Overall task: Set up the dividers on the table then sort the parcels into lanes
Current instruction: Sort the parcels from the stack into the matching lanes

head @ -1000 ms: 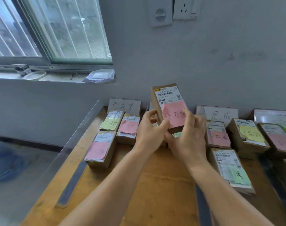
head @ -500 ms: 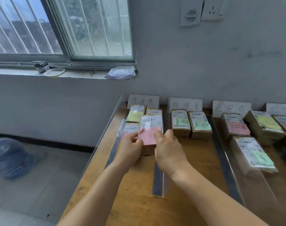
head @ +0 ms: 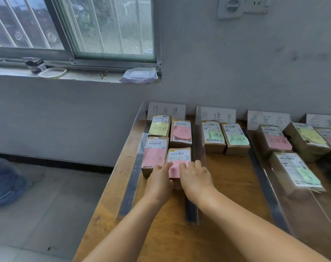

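Both hands, left point(head: 158, 183) and right point(head: 196, 179), grip the parcel point(head: 178, 161) centre-frame; I'd judge it light, stiff, best held by its sides.

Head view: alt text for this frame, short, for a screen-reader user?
Both hands, left hand and right hand, rest on a pink-noted parcel at the near end of the leftmost lane on a wooden table. Clear dividers separate lanes of labelled parcels below handwritten signs.
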Tool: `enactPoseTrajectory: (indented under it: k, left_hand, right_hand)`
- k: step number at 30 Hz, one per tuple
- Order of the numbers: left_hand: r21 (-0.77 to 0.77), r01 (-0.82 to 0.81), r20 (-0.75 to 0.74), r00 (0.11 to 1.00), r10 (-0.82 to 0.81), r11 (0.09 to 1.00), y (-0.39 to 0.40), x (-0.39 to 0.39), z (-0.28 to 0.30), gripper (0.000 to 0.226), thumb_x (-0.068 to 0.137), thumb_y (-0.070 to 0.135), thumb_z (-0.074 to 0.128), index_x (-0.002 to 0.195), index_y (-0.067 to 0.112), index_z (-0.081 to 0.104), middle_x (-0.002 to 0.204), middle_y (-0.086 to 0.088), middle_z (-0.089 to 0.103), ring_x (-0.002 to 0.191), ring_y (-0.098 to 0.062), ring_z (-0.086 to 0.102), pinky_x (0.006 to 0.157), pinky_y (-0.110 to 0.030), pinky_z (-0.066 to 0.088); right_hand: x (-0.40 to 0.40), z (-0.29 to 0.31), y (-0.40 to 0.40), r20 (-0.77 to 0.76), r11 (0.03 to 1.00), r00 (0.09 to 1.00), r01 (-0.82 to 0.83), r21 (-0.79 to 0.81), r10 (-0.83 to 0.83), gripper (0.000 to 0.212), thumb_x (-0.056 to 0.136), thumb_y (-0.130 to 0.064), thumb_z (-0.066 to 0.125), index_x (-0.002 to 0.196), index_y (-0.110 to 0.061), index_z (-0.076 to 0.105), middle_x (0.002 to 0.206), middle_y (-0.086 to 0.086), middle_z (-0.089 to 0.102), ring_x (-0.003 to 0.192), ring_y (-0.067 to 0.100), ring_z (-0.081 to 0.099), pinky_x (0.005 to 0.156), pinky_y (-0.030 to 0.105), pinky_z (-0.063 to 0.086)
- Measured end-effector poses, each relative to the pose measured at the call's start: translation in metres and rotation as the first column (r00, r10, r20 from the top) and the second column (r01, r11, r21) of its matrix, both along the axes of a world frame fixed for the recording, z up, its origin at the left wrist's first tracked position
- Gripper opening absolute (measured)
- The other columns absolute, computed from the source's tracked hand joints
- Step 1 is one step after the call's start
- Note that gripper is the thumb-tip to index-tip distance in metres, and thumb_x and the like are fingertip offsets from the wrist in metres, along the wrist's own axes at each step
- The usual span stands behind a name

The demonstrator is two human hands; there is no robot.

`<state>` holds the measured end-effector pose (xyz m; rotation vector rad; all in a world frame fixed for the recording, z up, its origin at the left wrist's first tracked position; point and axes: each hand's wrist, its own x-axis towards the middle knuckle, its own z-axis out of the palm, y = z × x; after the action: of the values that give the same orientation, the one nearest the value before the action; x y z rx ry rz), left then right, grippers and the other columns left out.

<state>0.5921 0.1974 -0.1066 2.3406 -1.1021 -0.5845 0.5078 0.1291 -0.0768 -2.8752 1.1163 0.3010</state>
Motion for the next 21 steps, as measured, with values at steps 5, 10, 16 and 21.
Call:
enactPoseTrajectory:
  k: [5,10,16,21]
  left_hand:
    - [0.108,0.103,0.31,0.941,-0.132,0.989,-0.01,0.012,-0.015,0.058,0.092,0.02,0.06,0.144,0.029,0.036,0.144,-0.002,0.032,0.133,-0.021,0.031,0.106,-0.033,0.035]
    - [0.178,0.171,0.397,0.888,-0.23,0.969,-0.023,0.028,-0.028,0.061,0.097,0.024,0.052,0.151,0.028,0.022,0.156,-0.003,0.022,0.148,-0.023,0.008,0.119,-0.035,0.009]
    - [0.145,0.197,0.405,0.883,-0.239,0.97,-0.036,0.038,-0.032,0.053,0.098,0.025,0.051,0.147,0.023,0.031,0.143,0.0,0.039,0.136,-0.019,0.032,0.114,-0.032,0.024]
    - [0.167,0.199,0.404,0.88,-0.251,0.966,-0.039,0.038,-0.029,0.052,0.096,0.028,0.054,0.144,0.022,0.036,0.141,0.0,0.042,0.133,-0.019,0.036,0.114,-0.033,0.027]
  right_hand:
    - [0.013,-0.019,-0.013,-0.003,0.998,0.999,-0.046,-0.049,0.046,0.033,0.099,-0.009,0.033,0.128,-0.005,0.049,0.126,0.014,0.047,0.116,0.028,0.04,0.093,0.034,0.039]
    - [0.023,-0.029,-0.023,-0.043,0.994,0.997,-0.065,-0.084,0.062,0.033,0.099,-0.01,0.035,0.126,-0.004,0.052,0.124,0.014,0.051,0.115,0.027,0.042,0.096,0.034,0.036]
    - [0.035,-0.031,-0.033,-0.093,0.991,0.993,-0.083,-0.107,0.073,0.034,0.099,-0.01,0.035,0.129,-0.003,0.05,0.126,0.014,0.052,0.117,0.028,0.042,0.095,0.034,0.035]
    - [0.032,-0.026,-0.032,-0.085,0.995,0.995,-0.062,-0.075,0.055,0.032,0.098,-0.011,0.039,0.128,-0.006,0.05,0.126,0.013,0.052,0.117,0.027,0.043,0.098,0.035,0.036]
